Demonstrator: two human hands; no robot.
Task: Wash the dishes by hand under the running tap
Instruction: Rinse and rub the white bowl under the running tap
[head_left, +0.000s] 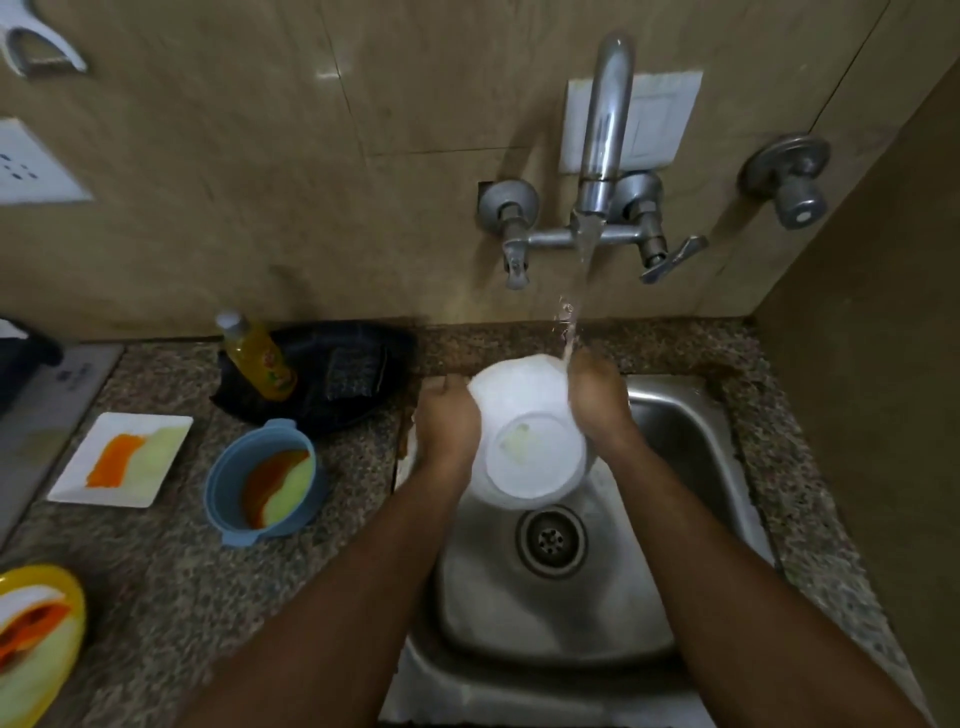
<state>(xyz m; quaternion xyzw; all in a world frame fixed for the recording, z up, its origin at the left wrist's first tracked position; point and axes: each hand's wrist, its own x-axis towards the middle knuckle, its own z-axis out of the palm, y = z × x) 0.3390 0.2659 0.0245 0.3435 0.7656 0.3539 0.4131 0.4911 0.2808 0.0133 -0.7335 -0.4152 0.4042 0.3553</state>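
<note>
While the tap (605, 119) runs, I hold a white bowl (524, 431) over the sink (691, 447), bottom turned toward me.

Nearest to me, the drain (551, 540) sits in the steel basin below the bowl. My left hand (447, 421) curls round the bowl's left side and my right hand (600, 400) wraps its right side, where the stream of water (571, 322) lands on my fingers and the rim; a pale smear shows on the bowl's base. On the counter (171, 571) to my left wait a yellow dish (57, 623), a blue bowl (260, 478) and a white square plate (122, 460), all streaked with orange and pale-green residue. Farther back, a yellow bottle (257, 358) stands by a dark scrub pad (356, 371) on a black tray (363, 410); its label is too blurred to read.
</note>
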